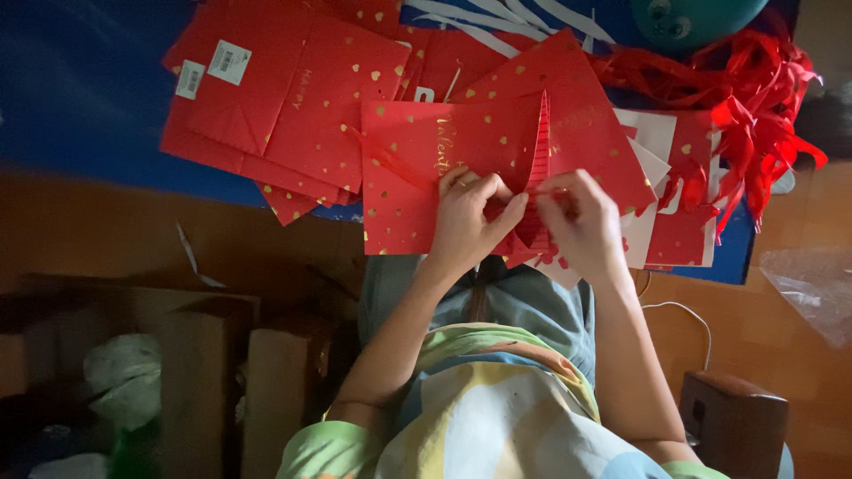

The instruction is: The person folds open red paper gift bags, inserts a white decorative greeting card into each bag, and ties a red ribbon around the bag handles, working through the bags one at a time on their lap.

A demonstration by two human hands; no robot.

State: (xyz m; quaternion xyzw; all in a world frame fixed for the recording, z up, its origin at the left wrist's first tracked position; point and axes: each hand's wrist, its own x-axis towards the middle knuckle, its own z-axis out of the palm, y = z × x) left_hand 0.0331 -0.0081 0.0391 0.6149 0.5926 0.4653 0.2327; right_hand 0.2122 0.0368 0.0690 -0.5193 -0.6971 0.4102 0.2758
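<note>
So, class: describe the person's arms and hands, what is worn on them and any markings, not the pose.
Both forearms are bare. Short pale green sleeves end near the elbows, on a pastel top with yellow, blue and orange patches. The left hand wears what looks like a ring; the right hand shows none. No markings show.

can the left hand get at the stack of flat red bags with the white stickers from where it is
Probably yes: the left hand is busy on the red gift bag, but the stack of flat red bags lies beside it, uncovered.
</note>
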